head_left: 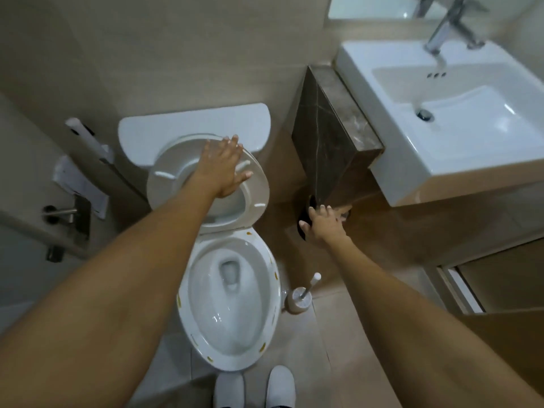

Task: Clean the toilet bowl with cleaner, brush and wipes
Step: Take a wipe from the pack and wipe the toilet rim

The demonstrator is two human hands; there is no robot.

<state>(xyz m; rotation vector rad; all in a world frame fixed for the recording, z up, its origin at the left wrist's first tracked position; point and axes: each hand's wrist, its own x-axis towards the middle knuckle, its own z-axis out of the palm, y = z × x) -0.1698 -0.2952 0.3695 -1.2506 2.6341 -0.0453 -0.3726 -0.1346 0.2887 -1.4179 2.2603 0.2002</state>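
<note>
The white toilet bowl (188, 328) stands open below me, with water at the bottom and small yellow-brown spots along its rim. Its seat (259, 184) is raised toward the tank (164, 128). My left hand (226, 172) lies flat on the underside of the seat, fingers apart. My right hand (321, 223) reaches low to the right of the toilet, fingers spread over a dark round object (303, 228) on the floor, which it mostly hides. A toilet brush (312, 285) stands in its holder (298, 301) right of the bowl. No cleaner bottle or wipes are visible.
A dark marble column (323, 136) rises beside the tank, with a white sink (441, 142) and a faucet (444, 28) to its right. Paper (79, 184) hangs on the left wall near a metal door handle (59, 212). My white slippers (229, 390) stand before the bowl.
</note>
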